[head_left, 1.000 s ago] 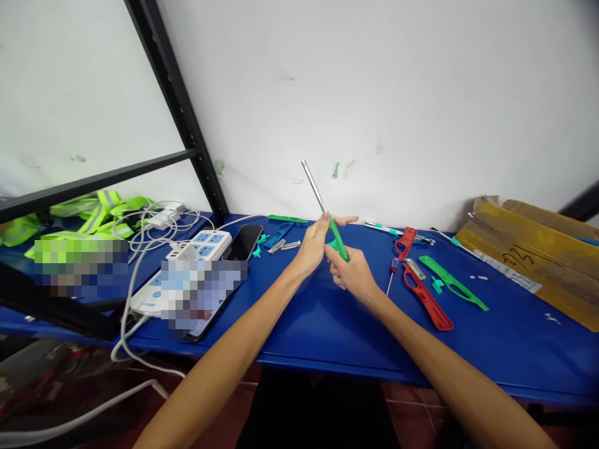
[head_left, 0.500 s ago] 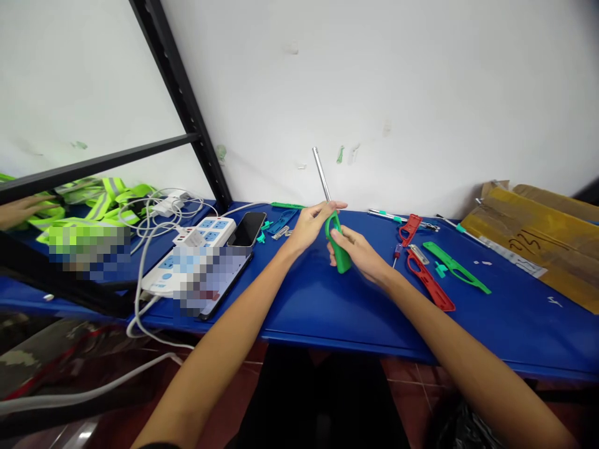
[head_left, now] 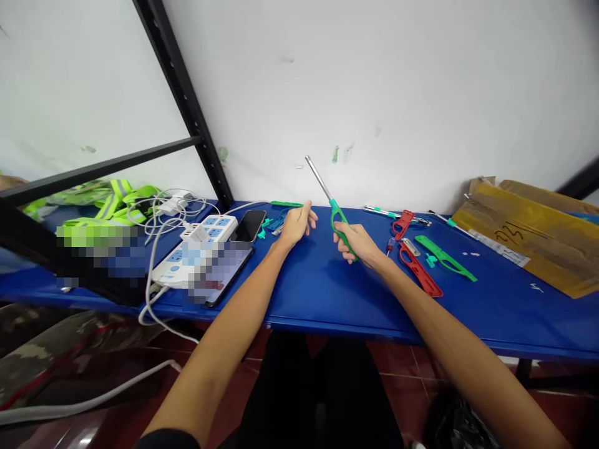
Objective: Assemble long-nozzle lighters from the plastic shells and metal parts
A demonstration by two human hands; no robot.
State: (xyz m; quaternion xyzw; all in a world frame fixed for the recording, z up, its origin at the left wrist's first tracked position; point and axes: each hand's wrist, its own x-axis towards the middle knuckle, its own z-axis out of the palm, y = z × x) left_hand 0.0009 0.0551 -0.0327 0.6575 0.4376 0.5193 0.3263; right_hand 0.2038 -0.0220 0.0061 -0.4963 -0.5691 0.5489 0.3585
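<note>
My right hand (head_left: 354,242) is wrapped around the green handle of a long-necked lighter (head_left: 337,215). The lighter's silver tube points up and to the left, toward the wall. To its left, my left hand (head_left: 297,226) is apart from the lighter, fingers loosely extended with nothing in them. Close by that hand lie a blue handle shell (head_left: 279,219), partly hidden, and small teal plastic pieces (head_left: 264,228). Right of my right hand are a red handle shell (head_left: 421,272), a green handle half (head_left: 447,259), a screwdriver (head_left: 390,246) and a smaller red piece (head_left: 403,224).
A white power strip (head_left: 187,255) with cables, a phone (head_left: 248,226) and a tablet-like device (head_left: 229,274) occupy the left side. A taped cardboard box (head_left: 528,240) stands at right. Beyond the black rack post (head_left: 182,93) lie yellow-green reflective straps (head_left: 107,209).
My left hand has let go of the lighter and moved left and slightly down. My right hand still holds it, now shifted a little right and tilted further left.
</note>
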